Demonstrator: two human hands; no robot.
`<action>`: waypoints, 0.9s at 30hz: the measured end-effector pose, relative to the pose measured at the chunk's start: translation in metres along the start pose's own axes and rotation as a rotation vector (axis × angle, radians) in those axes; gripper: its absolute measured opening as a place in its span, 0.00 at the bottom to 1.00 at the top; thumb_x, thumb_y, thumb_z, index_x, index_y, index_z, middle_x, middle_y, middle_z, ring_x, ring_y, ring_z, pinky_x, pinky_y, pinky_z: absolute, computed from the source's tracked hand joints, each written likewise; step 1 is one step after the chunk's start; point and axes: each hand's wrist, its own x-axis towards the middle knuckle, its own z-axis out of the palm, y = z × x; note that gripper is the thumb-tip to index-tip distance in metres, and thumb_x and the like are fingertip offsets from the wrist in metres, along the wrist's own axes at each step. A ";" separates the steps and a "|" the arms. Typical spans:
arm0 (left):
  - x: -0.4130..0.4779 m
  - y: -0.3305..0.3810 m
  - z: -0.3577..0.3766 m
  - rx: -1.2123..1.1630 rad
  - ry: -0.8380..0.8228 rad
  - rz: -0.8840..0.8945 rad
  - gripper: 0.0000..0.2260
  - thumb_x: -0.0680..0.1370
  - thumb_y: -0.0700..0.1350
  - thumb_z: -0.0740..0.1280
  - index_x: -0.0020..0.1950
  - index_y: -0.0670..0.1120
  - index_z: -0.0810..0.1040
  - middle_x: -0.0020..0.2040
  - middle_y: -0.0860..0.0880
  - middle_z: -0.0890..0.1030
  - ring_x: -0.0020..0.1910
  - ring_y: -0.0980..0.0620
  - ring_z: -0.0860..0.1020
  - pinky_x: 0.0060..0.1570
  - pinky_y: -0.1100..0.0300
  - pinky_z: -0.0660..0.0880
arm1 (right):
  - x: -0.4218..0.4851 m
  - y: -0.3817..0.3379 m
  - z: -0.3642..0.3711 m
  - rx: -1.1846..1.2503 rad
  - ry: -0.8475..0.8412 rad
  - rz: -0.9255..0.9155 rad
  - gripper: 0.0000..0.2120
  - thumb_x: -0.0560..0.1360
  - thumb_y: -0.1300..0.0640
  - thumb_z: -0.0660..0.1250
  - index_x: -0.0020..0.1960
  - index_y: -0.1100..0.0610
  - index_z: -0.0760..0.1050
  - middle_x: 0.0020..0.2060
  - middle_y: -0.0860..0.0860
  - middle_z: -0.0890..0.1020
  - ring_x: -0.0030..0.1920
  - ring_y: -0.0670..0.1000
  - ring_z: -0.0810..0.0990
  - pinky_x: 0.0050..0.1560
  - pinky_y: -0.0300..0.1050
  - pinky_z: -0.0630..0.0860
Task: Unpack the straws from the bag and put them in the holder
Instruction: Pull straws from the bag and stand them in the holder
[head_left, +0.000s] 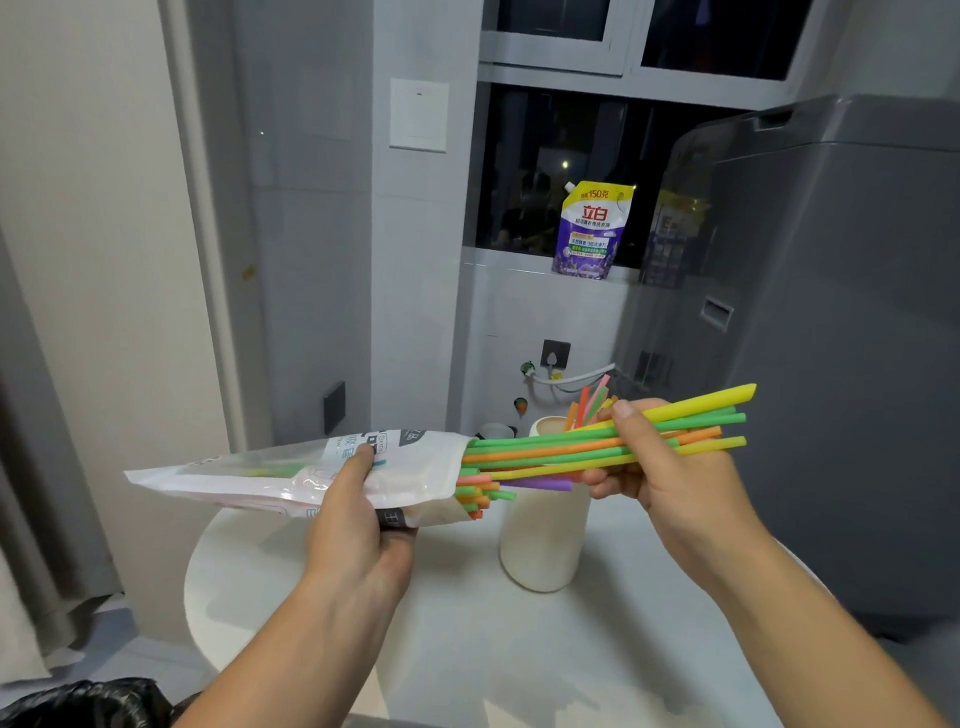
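The left hand (353, 525) grips the bag (249, 473) mid-length, holding it level above the surface (467, 623). The right hand (660, 467) pinches a fanned bunch of straws (561, 449) half out of the bag's mouth, just over the holder (545, 540), which has a few in it. Pulling the bunch free may drag the loose straws at the mouth out and spill them. The splayed ends could miss the holder or tip it.

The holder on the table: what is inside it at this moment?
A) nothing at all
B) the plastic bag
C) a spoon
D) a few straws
D: a few straws stick up out of the holder, just behind the right hand.
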 end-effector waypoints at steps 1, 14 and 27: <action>-0.001 -0.001 0.001 0.003 -0.003 -0.005 0.18 0.82 0.43 0.69 0.72 0.44 0.76 0.61 0.45 0.86 0.58 0.46 0.86 0.48 0.48 0.85 | 0.000 0.000 0.001 -0.009 -0.010 -0.003 0.10 0.81 0.56 0.64 0.53 0.63 0.78 0.39 0.59 0.87 0.33 0.57 0.84 0.31 0.45 0.81; -0.007 -0.008 0.003 0.008 -0.028 -0.040 0.17 0.83 0.43 0.68 0.71 0.44 0.76 0.58 0.44 0.87 0.44 0.49 0.87 0.38 0.53 0.85 | -0.007 0.015 0.028 0.077 -0.026 0.010 0.18 0.72 0.50 0.67 0.53 0.64 0.79 0.45 0.59 0.86 0.44 0.60 0.87 0.39 0.51 0.85; -0.001 0.001 0.002 0.005 0.028 -0.043 0.16 0.83 0.41 0.67 0.71 0.44 0.76 0.60 0.44 0.86 0.54 0.48 0.86 0.40 0.51 0.85 | 0.008 -0.014 -0.003 -0.017 0.043 -0.078 0.13 0.79 0.54 0.66 0.53 0.64 0.79 0.43 0.60 0.86 0.43 0.59 0.87 0.34 0.46 0.83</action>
